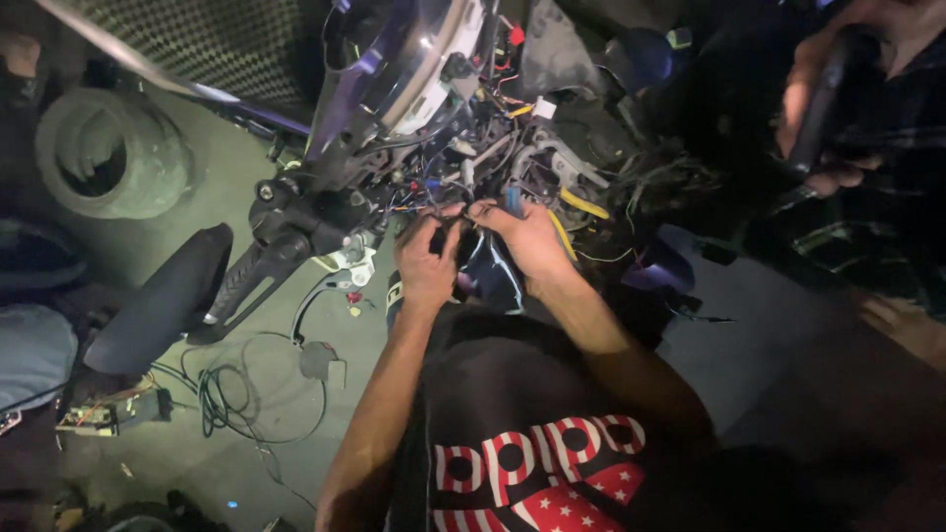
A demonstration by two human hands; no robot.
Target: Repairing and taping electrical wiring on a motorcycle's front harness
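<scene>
- Two bare hands meet at the middle of the view, both sunk into a wire bundle (471,187) that spills from the opened front of a motorcycle (394,89).
- Left hand (426,261): fingers curled together around a dark part of the bundle; whether they pinch one wire or several cannot be told.
- Right hand (532,238): fingers bent and closed on wires just beside a small blue connector (513,201), which sits at the fingertips; the thumb points toward the left hand, and the two hands almost touch.
- Wire bundle: black, red, blue and white strands tangled just above and between the fingers, with yellow sleeving (583,204) to the right of the right hand.
- Labels and tags: a small red tag (516,35) high on the motorcycle and a small white tag (543,107) below it; a red, white and black print (537,473) covers the shirt at the bottom edge.
- Surroundings: a black handlebar grip (241,281) and black mudguard (158,300) at left, a coiled black cable (251,394) on the concrete floor (246,177), a grey tyre (113,153) at far left.
- Another person's hand (823,99) holds a dark object at upper right, well apart from the wires.
</scene>
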